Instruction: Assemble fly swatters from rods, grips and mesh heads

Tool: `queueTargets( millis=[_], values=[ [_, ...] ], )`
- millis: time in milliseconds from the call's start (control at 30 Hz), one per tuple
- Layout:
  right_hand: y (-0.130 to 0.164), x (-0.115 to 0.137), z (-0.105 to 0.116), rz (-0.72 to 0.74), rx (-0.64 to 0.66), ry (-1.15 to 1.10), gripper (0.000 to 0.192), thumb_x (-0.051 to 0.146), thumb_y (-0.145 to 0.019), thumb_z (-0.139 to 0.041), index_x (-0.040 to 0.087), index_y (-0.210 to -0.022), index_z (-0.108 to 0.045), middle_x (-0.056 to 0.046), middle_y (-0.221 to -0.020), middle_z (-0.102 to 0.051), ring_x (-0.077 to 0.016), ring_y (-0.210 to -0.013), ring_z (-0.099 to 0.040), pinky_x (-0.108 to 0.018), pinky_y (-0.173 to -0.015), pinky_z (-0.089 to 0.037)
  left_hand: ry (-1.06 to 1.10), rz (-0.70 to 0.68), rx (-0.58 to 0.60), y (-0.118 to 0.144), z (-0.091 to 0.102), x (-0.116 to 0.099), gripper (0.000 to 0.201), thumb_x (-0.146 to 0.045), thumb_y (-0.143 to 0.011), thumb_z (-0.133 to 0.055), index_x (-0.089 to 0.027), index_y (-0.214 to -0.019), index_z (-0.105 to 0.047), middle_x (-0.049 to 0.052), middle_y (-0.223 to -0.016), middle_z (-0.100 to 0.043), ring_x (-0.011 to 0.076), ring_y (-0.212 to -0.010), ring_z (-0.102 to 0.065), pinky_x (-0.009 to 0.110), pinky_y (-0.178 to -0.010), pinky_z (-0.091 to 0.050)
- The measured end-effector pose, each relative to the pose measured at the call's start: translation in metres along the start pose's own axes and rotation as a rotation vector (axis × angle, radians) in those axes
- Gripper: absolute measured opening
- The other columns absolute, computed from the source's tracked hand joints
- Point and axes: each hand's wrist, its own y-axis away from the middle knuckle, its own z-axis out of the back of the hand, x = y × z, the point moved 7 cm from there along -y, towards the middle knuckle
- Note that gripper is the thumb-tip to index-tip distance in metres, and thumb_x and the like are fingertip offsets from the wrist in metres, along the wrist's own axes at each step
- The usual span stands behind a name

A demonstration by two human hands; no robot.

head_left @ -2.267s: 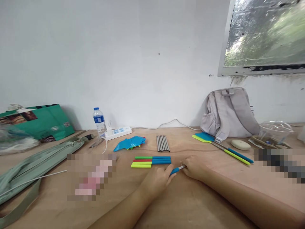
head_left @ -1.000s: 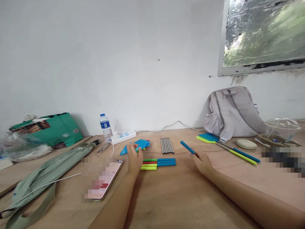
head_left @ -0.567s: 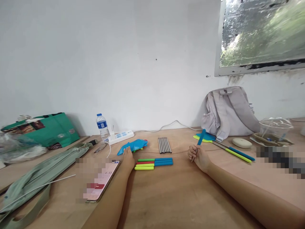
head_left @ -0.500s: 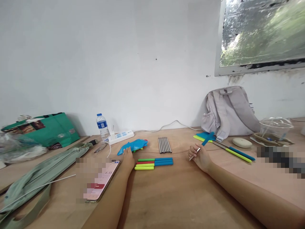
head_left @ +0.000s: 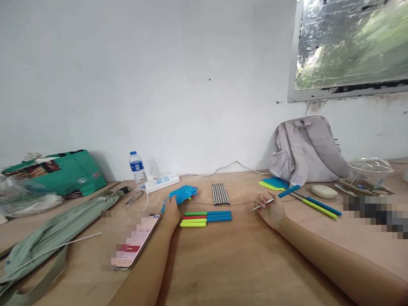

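Observation:
My right hand (head_left: 270, 208) holds a metal straw with a blue sleeve (head_left: 280, 195) just above the wooden table (head_left: 229, 263), the blue end pointing right. My left hand (head_left: 170, 212) rests on the table and grips the edge of a blue pouch (head_left: 182, 194). Between my hands lie three sleeved straws (head_left: 206, 218) side by side, coloured green, red and yellow at one end and blue at the other. Behind them lies a row of several bare metal straws (head_left: 219, 194).
A phone (head_left: 135, 240) lies near my left forearm. A water bottle (head_left: 136, 169) and power strip (head_left: 161, 182) stand at the back, a green bag (head_left: 60, 172) and a grey-green pouch (head_left: 54, 225) at the left. A grey backpack (head_left: 307, 148), two more straws (head_left: 317, 205) and a plastic container (head_left: 369, 172) are at the right.
My hands parted from the middle. The right hand lifted and turned the blue-sleeved straw until it points right. The left hand reached the blue pouch and took hold of its edge.

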Motion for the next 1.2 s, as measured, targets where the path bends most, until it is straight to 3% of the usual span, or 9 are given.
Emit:
queueTargets(
  millis=[300, 533, 667, 733, 767, 867, 967, 1100, 1200],
  values=[
    [-0.001, -0.008, 0.007, -0.033, -0.061, -0.109, 0.031, 0.038, -0.073, -0.041, 0.019, -0.048, -0.042, 0.001, -0.047, -0.038, -0.0112, -0.048, -0.039, -0.024, -0.048, -0.035, -0.032, -0.057, -0.026, 0.001, 0.006, -0.007, 0.050, 0.011, -0.061, -0.033, -0.012, -0.098, -0.057, 0.009, -0.089, -0.050, 0.0181, -0.085, -0.053, 0.032, -0.082, -0.043],
    [-0.003, -0.012, 0.019, -0.047, -0.202, -0.089, 0.017, 0.025, -0.068, -0.042, 0.018, -0.056, -0.052, -0.001, -0.057, -0.053, -0.0117, -0.051, -0.047, -0.024, -0.047, -0.038, 0.026, -0.105, -0.134, 0.004, 0.027, -0.020, 0.045, 0.003, -0.070, -0.032, -0.009, -0.106, -0.054, 0.013, -0.101, -0.050, 0.0219, -0.099, -0.049, 0.036, -0.090, -0.038],
    [-0.004, -0.012, 0.023, -0.043, -0.236, -0.082, 0.015, 0.024, -0.067, -0.042, 0.018, -0.061, -0.055, -0.001, -0.061, -0.057, -0.0115, -0.049, -0.048, -0.024, -0.046, -0.038, 0.258, -0.101, -0.378, 0.015, 0.058, -0.042, 0.033, -0.012, -0.080, -0.035, -0.011, -0.108, -0.053, 0.012, -0.101, -0.054, 0.0236, -0.101, -0.048, 0.039, -0.091, -0.037],
    [-0.004, -0.011, 0.023, -0.040, -0.250, -0.081, 0.016, 0.023, -0.067, -0.041, 0.018, -0.061, -0.055, -0.001, -0.061, -0.058, -0.0114, -0.048, -0.048, -0.024, -0.045, -0.038, 0.500, -0.015, -0.468, 0.025, 0.065, -0.050, 0.030, -0.022, -0.081, -0.041, -0.017, -0.109, -0.051, 0.009, -0.100, -0.056, 0.0217, -0.098, -0.051, 0.038, -0.089, -0.039],
    [-0.004, -0.011, 0.023, -0.039, -0.255, -0.082, 0.016, 0.023, -0.067, -0.041, 0.018, -0.062, -0.055, -0.001, -0.061, -0.058, -0.0114, -0.048, -0.048, -0.024, -0.045, -0.038, 0.672, 0.020, -0.456, 0.029, 0.062, -0.056, 0.031, -0.026, -0.081, -0.045, -0.019, -0.110, -0.049, 0.007, -0.099, -0.057, 0.0198, -0.096, -0.053, 0.035, -0.088, -0.041],
    [-0.003, -0.011, 0.023, -0.031, -0.273, -0.077, 0.017, 0.024, -0.067, -0.040, 0.018, -0.063, -0.056, -0.001, -0.063, -0.059, -0.0114, -0.048, -0.049, -0.024, -0.044, -0.038, 1.173, 0.188, -0.233, 0.040, 0.033, -0.075, 0.038, -0.031, -0.076, -0.053, -0.024, -0.113, -0.045, 0.004, -0.101, -0.058, 0.0157, -0.090, -0.057, 0.029, -0.077, -0.047],
    [0.001, -0.007, 0.022, 0.026, -0.292, -0.055, 0.015, 0.024, -0.067, -0.042, 0.019, -0.064, -0.056, -0.001, -0.065, -0.060, -0.0117, -0.048, -0.049, -0.024, -0.044, -0.038, 1.416, 0.375, -0.024, 0.057, 0.004, -0.094, 0.045, -0.025, -0.069, -0.062, -0.024, -0.110, -0.046, 0.002, -0.099, -0.060, 0.0138, -0.087, -0.058, 0.026, -0.074, -0.048],
    [0.014, 0.001, 0.011, 0.108, -0.271, -0.066, 0.012, 0.025, -0.066, -0.045, 0.020, -0.065, -0.056, -0.001, -0.066, -0.059, -0.0123, -0.051, -0.051, -0.025, -0.046, -0.040, 1.518, 0.288, 0.421, 0.075, -0.010, -0.135, 0.043, -0.024, -0.060, -0.070, -0.017, -0.100, -0.054, 0.006, -0.096, -0.064, 0.0191, -0.092, -0.059, 0.030, -0.080, -0.046],
    [0.027, 0.003, -0.005, 0.071, -0.216, -0.106, 0.013, 0.026, -0.067, -0.046, 0.019, -0.065, -0.057, 0.000, -0.063, -0.057, -0.0130, -0.053, -0.052, -0.025, -0.049, -0.042, 1.535, 0.246, 0.556, 0.083, -0.008, -0.147, 0.042, -0.024, -0.060, -0.071, -0.017, -0.099, -0.056, 0.006, -0.095, -0.065, 0.0207, -0.094, -0.058, 0.034, -0.086, -0.043]
  ],
)
